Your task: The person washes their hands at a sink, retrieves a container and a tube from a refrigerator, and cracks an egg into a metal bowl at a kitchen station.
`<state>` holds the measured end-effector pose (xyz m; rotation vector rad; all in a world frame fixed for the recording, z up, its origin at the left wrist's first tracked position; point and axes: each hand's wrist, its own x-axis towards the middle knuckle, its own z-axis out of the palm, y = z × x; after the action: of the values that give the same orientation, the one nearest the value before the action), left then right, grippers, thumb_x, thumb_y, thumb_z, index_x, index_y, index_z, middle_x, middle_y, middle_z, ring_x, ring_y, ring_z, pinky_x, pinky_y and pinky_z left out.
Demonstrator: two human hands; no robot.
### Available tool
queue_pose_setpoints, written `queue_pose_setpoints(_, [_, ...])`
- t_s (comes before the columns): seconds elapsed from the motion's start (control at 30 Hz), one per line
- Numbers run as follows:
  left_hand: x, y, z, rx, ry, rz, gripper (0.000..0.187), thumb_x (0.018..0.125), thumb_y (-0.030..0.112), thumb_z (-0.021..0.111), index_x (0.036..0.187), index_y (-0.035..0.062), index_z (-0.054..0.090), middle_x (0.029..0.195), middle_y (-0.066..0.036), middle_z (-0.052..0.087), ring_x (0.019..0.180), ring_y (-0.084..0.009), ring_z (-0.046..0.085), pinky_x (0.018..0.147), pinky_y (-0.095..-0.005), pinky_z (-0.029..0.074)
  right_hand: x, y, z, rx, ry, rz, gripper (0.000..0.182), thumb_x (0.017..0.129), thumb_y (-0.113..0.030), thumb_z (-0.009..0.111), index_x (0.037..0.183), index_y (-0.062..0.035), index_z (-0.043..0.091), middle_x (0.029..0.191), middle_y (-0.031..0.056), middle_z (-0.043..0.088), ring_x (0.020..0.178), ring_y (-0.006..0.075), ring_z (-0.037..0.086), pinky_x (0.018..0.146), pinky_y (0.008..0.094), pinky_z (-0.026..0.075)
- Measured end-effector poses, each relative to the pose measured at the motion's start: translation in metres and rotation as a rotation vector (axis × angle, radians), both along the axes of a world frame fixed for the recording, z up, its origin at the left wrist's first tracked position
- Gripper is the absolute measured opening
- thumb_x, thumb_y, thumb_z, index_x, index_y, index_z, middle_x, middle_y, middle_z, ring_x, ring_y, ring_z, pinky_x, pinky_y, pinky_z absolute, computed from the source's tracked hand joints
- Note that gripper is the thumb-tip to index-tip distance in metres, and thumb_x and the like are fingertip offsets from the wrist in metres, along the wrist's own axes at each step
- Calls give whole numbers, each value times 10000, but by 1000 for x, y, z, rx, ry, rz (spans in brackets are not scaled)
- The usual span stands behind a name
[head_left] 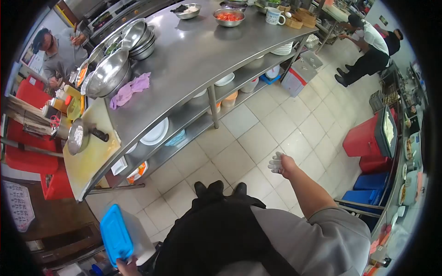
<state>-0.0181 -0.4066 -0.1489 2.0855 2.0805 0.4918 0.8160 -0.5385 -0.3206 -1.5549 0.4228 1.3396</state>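
Observation:
At the lower left, my left hand [128, 267] grips the end of a translucent plastic storage box with a blue lid [115, 232]. The box is tilted on its side beside my leg, and the lid is on it. My right hand [282, 165] is stretched out over the tiled floor with nothing in it. Its fingers look whitish and stand slightly apart. On the near end of the steel table [184, 50] lies a yellowish cutting board [94, 152], with a metal pan [79, 136] with a black handle on it.
Steel bowls [108, 76] and a purple cloth [130, 90] sit on the table. Farther back is a bowl of chopped red food [229, 17]. A red bin [363, 138] and blue bins [366, 193] line the right. One person [64, 53] stands across the table; two others [368, 46] work at the far right.

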Motion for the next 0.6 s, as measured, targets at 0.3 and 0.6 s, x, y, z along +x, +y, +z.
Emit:
queue_pose_setpoints(0.3, [128, 9, -156, -353, -1360, 1230, 609, 968, 311, 461, 1489, 134, 200, 1543, -141, 184, 1376, -408, 255, 1009, -728, 270, 58, -87, -8, -116, 31, -20, 581, 952, -470, 462, 1374, -78, 382, 1299, 167, 521, 1085, 304, 585, 831, 401, 477])
queue_pose_setpoints(0.6, [225, 94, -251, -618, -1403, 1060, 556, 972, 237, 398, 1481, 121, 208, 1547, -109, 203, 1385, -386, 260, 1019, -683, 306, 55, -103, 21, -317, -57, -92, 552, 973, -427, 420, 1338, -13, 413, 1298, 186, 537, 1052, 300, 608, 793, 376, 481])
